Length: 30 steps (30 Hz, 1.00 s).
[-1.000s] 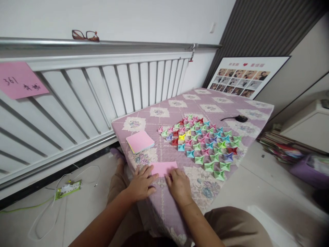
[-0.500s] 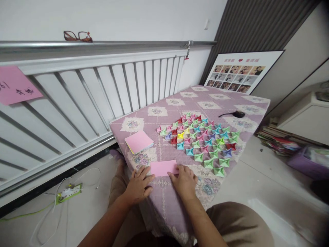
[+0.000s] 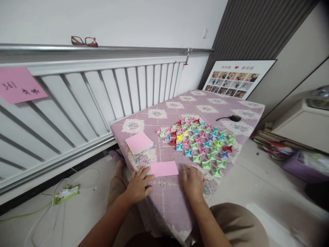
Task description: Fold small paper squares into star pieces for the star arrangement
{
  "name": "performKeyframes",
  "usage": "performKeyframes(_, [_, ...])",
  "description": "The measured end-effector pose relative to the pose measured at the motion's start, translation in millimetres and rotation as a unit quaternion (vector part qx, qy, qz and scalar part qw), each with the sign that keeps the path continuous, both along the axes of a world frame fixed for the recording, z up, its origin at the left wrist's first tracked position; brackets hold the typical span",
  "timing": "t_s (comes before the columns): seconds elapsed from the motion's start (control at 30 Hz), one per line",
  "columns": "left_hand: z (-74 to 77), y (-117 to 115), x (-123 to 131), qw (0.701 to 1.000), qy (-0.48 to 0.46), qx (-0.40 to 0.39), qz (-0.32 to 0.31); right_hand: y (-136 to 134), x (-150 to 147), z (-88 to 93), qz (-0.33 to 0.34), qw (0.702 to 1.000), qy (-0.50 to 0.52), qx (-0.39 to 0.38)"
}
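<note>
Now I am looking down through the head camera, and the left hand (image 3: 138,185) is lying flat and open on the table (image 3: 169,199). Its fingertips are just reaching the near left corner of the pink paper (image 3: 164,168), and I think it is resting there to stop the sheet from sliding. The right hand (image 3: 193,181) is sitting just beside the paper's right end without touching it. Its fingers are loosely bent and holding nothing, though it is looking a little blurry. The paper is lying flat between the two hands, close to the near edge of the table. A pile of pink sheets (image 3: 139,142) is sitting behind it near the left edge, I guess so it is easy to reach. The little folded paper shapes (image 3: 203,140) are sitting packed in rows behind and to the right. They are running almost to the right edge, so little room is showing there. The bare cloth between the pile and the shapes is giving the most open room.
</note>
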<state>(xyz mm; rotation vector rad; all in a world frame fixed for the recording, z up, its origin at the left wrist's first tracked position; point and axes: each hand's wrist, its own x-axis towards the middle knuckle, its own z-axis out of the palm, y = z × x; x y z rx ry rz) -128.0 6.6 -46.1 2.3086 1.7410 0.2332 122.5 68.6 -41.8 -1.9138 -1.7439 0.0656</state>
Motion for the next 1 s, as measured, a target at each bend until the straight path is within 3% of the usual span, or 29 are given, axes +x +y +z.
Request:
performKeyframes(0.13, [-0.1, 0, 1, 1.0, -0.003, 0.018, 0.001, -22, -31, 0.1, 0.232, 0.97, -0.012, 0.073])
performKeyframes(0.23, [-2.2, -2, 1, 0.999, -0.005, 0.049, -0.006, -32, -50, -0.7, 0.303, 0.951, -0.033, 0.042])
performKeyframes(0.5, [-15.7, -8, -7, 0.988, -0.04, 0.151, 0.011, -28, -49, -6.3, 0.263, 0.964, -0.029, 0.02])
performKeyframes(0.6, [-8.0, 2, 1, 0.986, -0.045, 0.162, 0.016, -28, -48, -6.0, 0.265, 0.964, -0.021, 0.023])
performKeyframes(0.83, [23.0, 28, 26, 0.989, 0.071, 0.104, -0.071, -29, -47, -5.7, 0.273, 0.962, 0.005, 0.026])
performKeyframes(1.0, [26.5, 33, 32, 0.983, 0.138, 0.06, -0.102, -29, -46, -6.2, 0.274, 0.961, 0.014, 0.026])
